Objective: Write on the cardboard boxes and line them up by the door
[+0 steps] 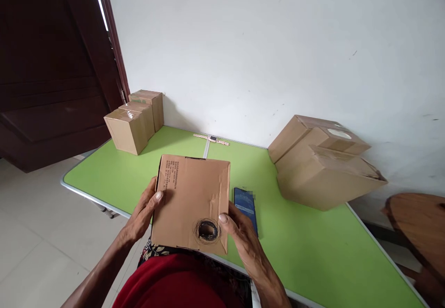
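Observation:
A brown cardboard box (189,192) is held between my two hands over the table's near edge. Its face toward me has dark printed lines at the upper left and a hole ringed with black scribble at the lower right. My left hand (144,213) grips the box's left side, thumb on the face. On the opposite side, my right hand (241,234) clasps the right edge, its thumb near the hole. The fingers behind the box are hidden. Just right of the box lies a phone (246,208) with its screen lit.
The green table (295,257) has a metal rim. Several cardboard boxes (127,132) stand at its back left, and more boxes (323,173) at the right against the wall. A pink-strapped watch (212,139) lies at the back. A brown wooden stool (420,224) is at far right.

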The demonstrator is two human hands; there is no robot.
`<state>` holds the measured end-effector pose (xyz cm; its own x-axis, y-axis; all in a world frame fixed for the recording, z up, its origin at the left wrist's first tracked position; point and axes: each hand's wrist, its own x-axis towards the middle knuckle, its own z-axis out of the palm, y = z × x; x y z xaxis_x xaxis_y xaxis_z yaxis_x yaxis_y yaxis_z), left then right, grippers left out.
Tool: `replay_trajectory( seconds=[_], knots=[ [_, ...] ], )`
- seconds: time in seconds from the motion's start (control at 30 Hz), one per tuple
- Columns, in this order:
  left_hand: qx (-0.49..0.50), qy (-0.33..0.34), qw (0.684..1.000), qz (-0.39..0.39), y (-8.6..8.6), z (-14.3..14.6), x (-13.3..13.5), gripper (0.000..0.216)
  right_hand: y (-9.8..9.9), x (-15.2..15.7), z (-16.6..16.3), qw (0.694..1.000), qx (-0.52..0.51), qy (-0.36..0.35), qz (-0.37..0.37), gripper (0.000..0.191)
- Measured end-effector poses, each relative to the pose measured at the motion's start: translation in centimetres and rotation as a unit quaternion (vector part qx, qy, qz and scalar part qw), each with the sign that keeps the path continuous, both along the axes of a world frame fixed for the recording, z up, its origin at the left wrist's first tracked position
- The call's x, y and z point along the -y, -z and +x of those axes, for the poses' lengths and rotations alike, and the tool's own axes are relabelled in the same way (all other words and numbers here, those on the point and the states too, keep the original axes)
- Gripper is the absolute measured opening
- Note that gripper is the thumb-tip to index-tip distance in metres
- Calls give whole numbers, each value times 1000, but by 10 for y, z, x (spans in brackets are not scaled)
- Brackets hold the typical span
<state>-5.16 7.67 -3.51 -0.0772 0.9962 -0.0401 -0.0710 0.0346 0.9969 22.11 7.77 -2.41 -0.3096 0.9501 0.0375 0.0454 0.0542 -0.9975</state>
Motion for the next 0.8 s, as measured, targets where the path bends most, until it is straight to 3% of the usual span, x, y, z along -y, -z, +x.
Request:
replay_trajectory(
  seconds=[0.1, 0.2, 0.33, 0.43, 0.5, 0.6, 0.7, 0.8],
  knots=[
    [19, 25, 999, 42, -1, -10, -8, 83, -10, -9, 9, 998, 24, -54, 12, 55],
    [-17, 58, 995, 75, -13, -27, -14, 83, -25, -26, 21, 990, 81, -112, 15, 56],
    [-127, 232, 964, -39, -26, -39, -13, 90, -45, -54, 18, 965, 191, -179, 32, 55],
    [-92, 291, 947, -103, -24, -29, -5, 95, -51, -74, 2, 934, 213, -283, 48, 53],
    [-39, 260, 960, -101, -17, -20, -2, 87, -49, -82, -4, 938, 206, -276, 41, 56],
    [4, 170, 982, -85, -4, -13, 1, 71, -34, -81, 2, 977, 128, -172, 3, 71],
    [43, 49, 995, -81, 9, -8, 5, 65, -8, -62, 16, 994, 25, -91, -56, 91],
    [66, -59, 993, -80, 21, 1, 16, 64, 16, -37, 20, 989, 6, -84, -119, 90]
  ],
)
